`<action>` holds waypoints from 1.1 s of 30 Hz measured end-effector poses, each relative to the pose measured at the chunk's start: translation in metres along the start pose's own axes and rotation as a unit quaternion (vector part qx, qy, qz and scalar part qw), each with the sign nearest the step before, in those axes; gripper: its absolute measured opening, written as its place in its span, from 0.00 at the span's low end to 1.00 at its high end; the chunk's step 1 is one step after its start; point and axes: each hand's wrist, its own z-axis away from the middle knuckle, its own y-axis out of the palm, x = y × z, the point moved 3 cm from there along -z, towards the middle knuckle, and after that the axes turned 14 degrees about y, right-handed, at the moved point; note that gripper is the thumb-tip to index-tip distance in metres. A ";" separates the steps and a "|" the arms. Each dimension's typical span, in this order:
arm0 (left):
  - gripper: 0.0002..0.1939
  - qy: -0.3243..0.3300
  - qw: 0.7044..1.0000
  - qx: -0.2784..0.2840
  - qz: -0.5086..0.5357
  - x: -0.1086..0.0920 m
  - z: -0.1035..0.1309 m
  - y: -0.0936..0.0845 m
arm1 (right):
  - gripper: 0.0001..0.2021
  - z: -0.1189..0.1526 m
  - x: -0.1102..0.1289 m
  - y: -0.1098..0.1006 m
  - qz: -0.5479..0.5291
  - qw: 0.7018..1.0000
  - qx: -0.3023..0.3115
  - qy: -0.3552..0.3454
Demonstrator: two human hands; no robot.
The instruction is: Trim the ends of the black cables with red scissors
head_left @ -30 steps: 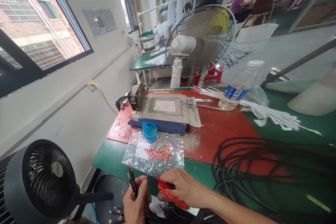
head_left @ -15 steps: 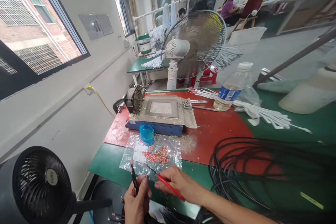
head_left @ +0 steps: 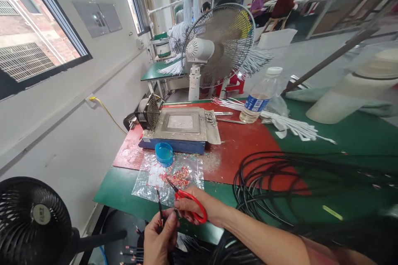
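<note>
My left hand (head_left: 160,234) is closed around a black cable (head_left: 159,206), whose thin end points up above the fingers. In my right hand (head_left: 200,201) are red-handled scissors (head_left: 204,216), their dark blades pointing up and left over the plastic bag. The two hands almost meet at the table's front edge, with the fingertips close together. Just beyond them lies a clear plastic bag (head_left: 139,185) with small red and yellow scraps (head_left: 179,177) on it. A blue round dish (head_left: 164,158) stands on the bag's far part.
Behind the bag sits a blue-sided heating unit (head_left: 174,145) beside a small black fan (head_left: 148,112). Coiled black cables (head_left: 248,182) cover the right side. A plastic bottle (head_left: 255,101) and white wires (head_left: 295,127) are farther back. A black fan (head_left: 34,219) stands left.
The scissors have turned in my right hand, so their blades now point up and left and a handle loop shows. The whole scene has shifted left in view.
</note>
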 end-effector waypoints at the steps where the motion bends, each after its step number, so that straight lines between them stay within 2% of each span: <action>1: 0.20 0.001 1.000 -0.004 -0.001 0.000 0.000 0.000 | 0.20 0.000 -0.001 0.001 0.002 1.000 0.005 0.000; 6: 0.21 0.001 1.000 -0.025 -0.008 0.000 0.003 0.001 | 0.20 0.001 -0.002 0.002 -0.027 0.999 0.026 -0.002; 10: 0.21 -0.017 1.000 -0.021 0.001 0.003 0.004 0.002 | 0.20 0.000 -0.003 0.002 -0.054 0.997 0.048 0.000; 13: 0.18 -0.018 1.000 0.005 0.015 0.004 0.004 0.002 | 0.19 -0.002 -0.007 0.003 -0.070 0.996 0.058 0.023; 17: 0.16 -0.001 0.997 0.068 0.044 0.004 0.004 0.005 | 0.19 -0.004 -0.010 0.006 -0.103 0.991 0.063 0.050; 19: 0.16 0.001 0.996 0.077 0.054 0.004 0.005 0.006 | 0.19 -0.005 -0.011 0.008 -0.113 0.990 0.063 0.063; 23: 0.16 -0.028 0.995 0.074 0.053 0.004 0.006 0.005 | 0.21 -0.006 -0.013 0.008 -0.091 0.993 0.047 0.061; 27: 0.17 -0.045 0.996 0.073 0.003 -0.002 0.008 0.002 | 0.24 -0.007 -0.017 0.005 -0.070 0.995 0.043 0.065; 30: 0.16 -0.047 0.996 0.070 -0.029 -0.006 0.009 0.000 | 0.23 -0.007 -0.017 0.005 -0.059 0.994 0.039 0.078; 33: 0.14 -0.044 0.996 0.075 -0.016 -0.006 0.010 -0.002 | 0.21 -0.006 -0.016 0.007 -0.058 0.994 0.048 0.078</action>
